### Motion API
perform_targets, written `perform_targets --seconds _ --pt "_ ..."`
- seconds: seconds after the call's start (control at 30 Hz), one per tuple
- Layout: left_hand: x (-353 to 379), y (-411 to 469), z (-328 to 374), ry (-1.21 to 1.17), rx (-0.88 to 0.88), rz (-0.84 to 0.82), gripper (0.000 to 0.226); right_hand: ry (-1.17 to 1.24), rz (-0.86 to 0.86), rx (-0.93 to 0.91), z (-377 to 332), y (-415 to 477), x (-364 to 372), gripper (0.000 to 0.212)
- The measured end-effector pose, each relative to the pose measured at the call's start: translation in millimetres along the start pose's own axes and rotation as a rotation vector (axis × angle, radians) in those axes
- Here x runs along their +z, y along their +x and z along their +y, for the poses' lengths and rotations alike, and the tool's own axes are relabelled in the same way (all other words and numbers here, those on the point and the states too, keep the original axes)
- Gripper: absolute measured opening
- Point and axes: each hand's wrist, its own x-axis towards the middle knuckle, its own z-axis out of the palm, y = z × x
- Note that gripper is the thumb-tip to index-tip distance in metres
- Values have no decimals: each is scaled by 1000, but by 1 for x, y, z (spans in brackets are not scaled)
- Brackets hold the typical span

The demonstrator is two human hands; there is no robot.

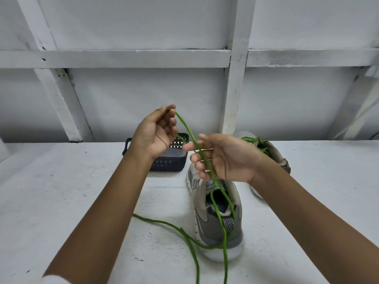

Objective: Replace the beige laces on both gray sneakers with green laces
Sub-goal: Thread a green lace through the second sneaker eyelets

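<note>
A gray sneaker [217, 222] stands on the white table with its heel toward me and no lace in its eyelets. Above it my left hand [155, 136] pinches the ends of a green lace [220, 218] between thumb and fingertips. The lace runs down across the loosely curled fingers of my right hand [223, 158], then hangs over the shoe and trails off the table's near edge. A second gray sneaker [274, 152] with green lacing lies behind my right hand, partly hidden by it.
A dark plastic basket [174, 160] sits behind my left hand near the table's back. A white wall with wooden framing [235, 78] rises right behind the table [61, 191]. A white sleeve edge shows at bottom left.
</note>
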Motion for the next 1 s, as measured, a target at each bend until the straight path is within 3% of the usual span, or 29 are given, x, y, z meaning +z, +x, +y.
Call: perform_targets --seconds 0.13,0.2,0.27,0.33,0.47,0.57,0.7,0.83,1.0 --pt "-7 5 -25 247 -62 47 47 95 84 -67 -11 12 9 34" --pt "-7 -5 -42 435 -160 -83 67 182 144 -123 -21 22 9 32" --pt "-7 -18 -55 572 -222 -261 70 249 212 -160 -32 32 5 32" --pt "-9 -27 -65 703 -199 -398 68 293 278 -182 -40 41 0 34" --pt "-7 -32 -66 824 -46 -547 23 340 375 -207 -45 54 -8 32" --pt "-2 -30 -55 715 -13 -485 12 339 405 -203 -38 56 -11 31" --pt "-4 -15 -38 470 16 -260 19 250 322 -89 -18 47 -15 37" --pt "-10 -2 -29 429 10 -87 20 151 207 11 1 34 -15 34" --pt "-18 8 -25 345 14 99 18 -67 209 -26 11 20 -13 26"
